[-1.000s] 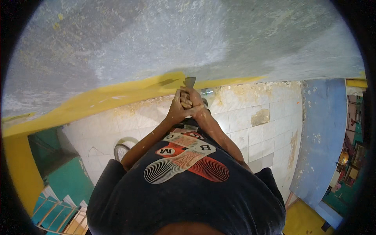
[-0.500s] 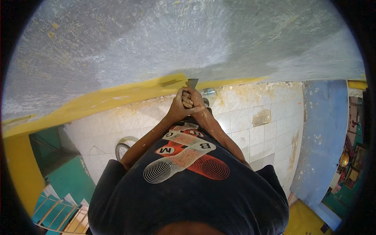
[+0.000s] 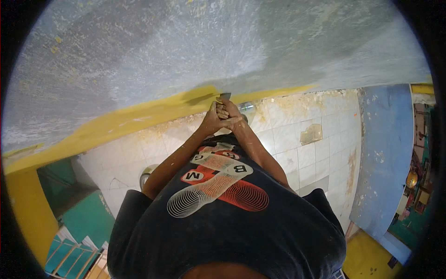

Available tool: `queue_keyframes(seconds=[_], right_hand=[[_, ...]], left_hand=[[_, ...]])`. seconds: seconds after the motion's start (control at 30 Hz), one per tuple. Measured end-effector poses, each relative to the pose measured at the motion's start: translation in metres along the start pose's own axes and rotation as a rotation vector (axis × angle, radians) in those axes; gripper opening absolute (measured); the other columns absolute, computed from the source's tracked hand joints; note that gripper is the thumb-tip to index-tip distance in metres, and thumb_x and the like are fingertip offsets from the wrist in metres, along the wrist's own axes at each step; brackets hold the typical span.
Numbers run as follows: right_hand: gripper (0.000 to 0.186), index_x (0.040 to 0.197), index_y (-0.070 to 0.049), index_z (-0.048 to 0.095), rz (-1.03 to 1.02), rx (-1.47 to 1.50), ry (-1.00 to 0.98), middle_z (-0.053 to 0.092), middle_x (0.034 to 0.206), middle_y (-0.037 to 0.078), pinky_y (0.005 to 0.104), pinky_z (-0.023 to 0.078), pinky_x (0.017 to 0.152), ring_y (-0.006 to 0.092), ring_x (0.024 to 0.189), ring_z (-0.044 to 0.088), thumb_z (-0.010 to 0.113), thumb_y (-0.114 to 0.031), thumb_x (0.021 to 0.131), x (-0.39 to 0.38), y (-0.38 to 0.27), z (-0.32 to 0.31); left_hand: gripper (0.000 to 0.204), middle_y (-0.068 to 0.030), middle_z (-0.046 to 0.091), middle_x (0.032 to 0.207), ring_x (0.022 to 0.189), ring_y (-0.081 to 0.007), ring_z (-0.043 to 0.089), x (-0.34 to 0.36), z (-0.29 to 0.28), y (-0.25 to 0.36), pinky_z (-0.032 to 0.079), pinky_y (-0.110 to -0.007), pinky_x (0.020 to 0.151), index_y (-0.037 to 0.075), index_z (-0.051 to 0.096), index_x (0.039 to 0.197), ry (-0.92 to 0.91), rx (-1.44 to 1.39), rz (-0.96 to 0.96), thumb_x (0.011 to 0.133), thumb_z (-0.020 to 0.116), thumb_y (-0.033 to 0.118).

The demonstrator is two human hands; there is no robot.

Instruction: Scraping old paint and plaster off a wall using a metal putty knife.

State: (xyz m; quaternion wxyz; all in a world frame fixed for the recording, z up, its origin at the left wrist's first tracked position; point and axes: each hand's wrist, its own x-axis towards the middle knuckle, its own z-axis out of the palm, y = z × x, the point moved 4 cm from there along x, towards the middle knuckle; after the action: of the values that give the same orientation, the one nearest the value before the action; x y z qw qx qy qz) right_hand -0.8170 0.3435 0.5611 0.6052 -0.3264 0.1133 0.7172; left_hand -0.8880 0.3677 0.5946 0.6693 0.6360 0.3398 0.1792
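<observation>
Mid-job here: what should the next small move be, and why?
Probably ease the scraper slightly left, keeping the left hand clasped to the right hand. Just left of the blade, the yellow paint reaches higher up the wall, while directly above the blade the surface is grey.

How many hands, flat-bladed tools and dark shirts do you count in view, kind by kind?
Hands: 2, the left hand and the right hand
Flat-bladed tool: 1
Dark printed shirt: 1
Total: 4
</observation>
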Motion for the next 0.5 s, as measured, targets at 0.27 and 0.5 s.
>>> queue_keyframes(seconds=[0.27, 0.5], right_hand=[[0.028, 0.066, -0.010, 0.038, -0.003, 0.052, 0.061, 0.032, 0.047, -0.002, 0.0228, 0.022, 0.029, 0.0095, 0.033, 0.027, 0.042, -0.024, 0.090, -0.020, 0.009, -0.002], [0.022, 0.067, -0.010, 0.040, -0.065, -0.037, 0.001, 0.038, 0.050, -0.002, 0.0208, 0.026, 0.028, 0.0076, 0.033, 0.033, 0.047, -0.015, 0.086, -0.078, 0.001, 0.052]], left_hand=[[0.079, -0.0105, 0.047, 0.095, 0.089, -0.0170, 0.049, -0.028, 0.005, 0.022, 0.042, -0.030, 0.079, -0.002, 0.035, 0.105, -0.066, -0.056, 0.030, 0.053, 0.083, 0.034], [0.082, -0.0130, 0.049, 0.095, 0.089, -0.0187, 0.050, -0.055, 0.002, 0.069, 0.043, -0.030, 0.078, 0.000, 0.037, 0.105, -0.009, 0.152, 0.049, 0.047, 0.084, 0.035]])
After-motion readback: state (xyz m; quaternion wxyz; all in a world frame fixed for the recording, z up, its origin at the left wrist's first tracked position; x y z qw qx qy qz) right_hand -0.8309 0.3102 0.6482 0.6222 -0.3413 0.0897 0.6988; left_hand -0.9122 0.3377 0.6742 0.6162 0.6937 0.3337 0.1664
